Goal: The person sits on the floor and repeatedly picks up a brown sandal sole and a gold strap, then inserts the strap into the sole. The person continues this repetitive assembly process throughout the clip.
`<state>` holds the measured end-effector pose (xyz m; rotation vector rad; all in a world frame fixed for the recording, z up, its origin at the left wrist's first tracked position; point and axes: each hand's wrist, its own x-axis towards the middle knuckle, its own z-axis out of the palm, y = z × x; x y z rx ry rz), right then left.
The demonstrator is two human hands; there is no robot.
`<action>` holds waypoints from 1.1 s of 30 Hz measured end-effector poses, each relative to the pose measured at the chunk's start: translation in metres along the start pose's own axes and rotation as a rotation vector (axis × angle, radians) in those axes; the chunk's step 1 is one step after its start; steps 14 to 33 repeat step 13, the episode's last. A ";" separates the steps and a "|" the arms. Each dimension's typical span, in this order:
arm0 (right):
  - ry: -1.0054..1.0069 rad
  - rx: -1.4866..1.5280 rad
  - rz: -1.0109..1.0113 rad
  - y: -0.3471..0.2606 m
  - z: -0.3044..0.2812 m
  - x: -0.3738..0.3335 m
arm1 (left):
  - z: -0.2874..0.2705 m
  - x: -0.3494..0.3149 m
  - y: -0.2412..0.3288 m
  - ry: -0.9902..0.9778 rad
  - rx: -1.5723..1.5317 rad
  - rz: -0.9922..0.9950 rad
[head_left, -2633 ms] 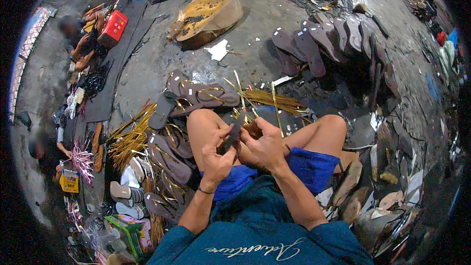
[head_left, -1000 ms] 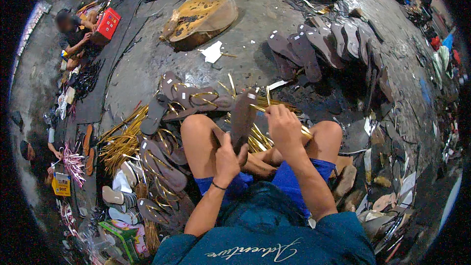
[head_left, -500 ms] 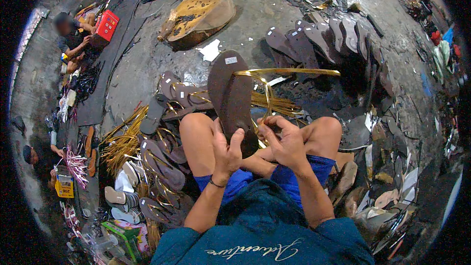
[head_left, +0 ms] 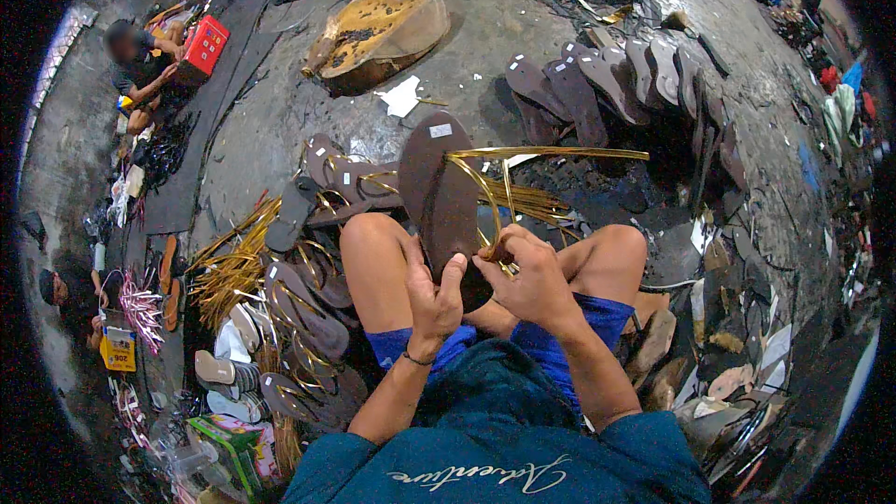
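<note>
A brown sandal sole (head_left: 437, 182) with a small white label stands tilted up between my knees. My left hand (head_left: 434, 299) grips its lower end, thumb on the face. Gold straps (head_left: 551, 153) come out of the sole near its top; one strip sticks out to the right, another curves down. My right hand (head_left: 525, 271) pinches that lower gold strip beside the sole's right edge, close to my left thumb. Left of my legs lie several brown sandals with gold straps (head_left: 303, 313) and a bundle of loose gold strips (head_left: 229, 266). More gold strips (head_left: 523, 196) lie behind the sole.
A wooden block (head_left: 383, 33) with a yellowish, dark-stained top sits ahead. Brown soles (head_left: 611, 84) stand in a row at the far right. Scraps (head_left: 737, 378) litter the right side. At the far left a person (head_left: 140, 65) sits by a red box (head_left: 202, 49).
My right hand has moved left and slightly down to the sole's edge, bringing the gold strip with it. The top of the sole has dipped slightly toward me.
</note>
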<state>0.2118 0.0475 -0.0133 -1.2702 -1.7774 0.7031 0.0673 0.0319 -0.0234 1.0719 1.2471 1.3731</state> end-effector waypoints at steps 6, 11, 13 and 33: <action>-0.319 1.010 0.502 0.035 0.001 -0.001 | -0.019 0.004 -0.014 0.012 -0.179 -0.192; -0.262 1.323 0.657 0.050 0.041 -0.028 | -0.035 0.008 -0.006 -0.105 -0.307 -0.452; -0.312 1.336 0.585 0.067 0.048 -0.032 | -0.031 0.003 -0.005 -0.034 -0.250 -0.390; -0.312 1.336 0.585 0.067 0.048 -0.032 | -0.031 0.003 -0.005 -0.034 -0.250 -0.390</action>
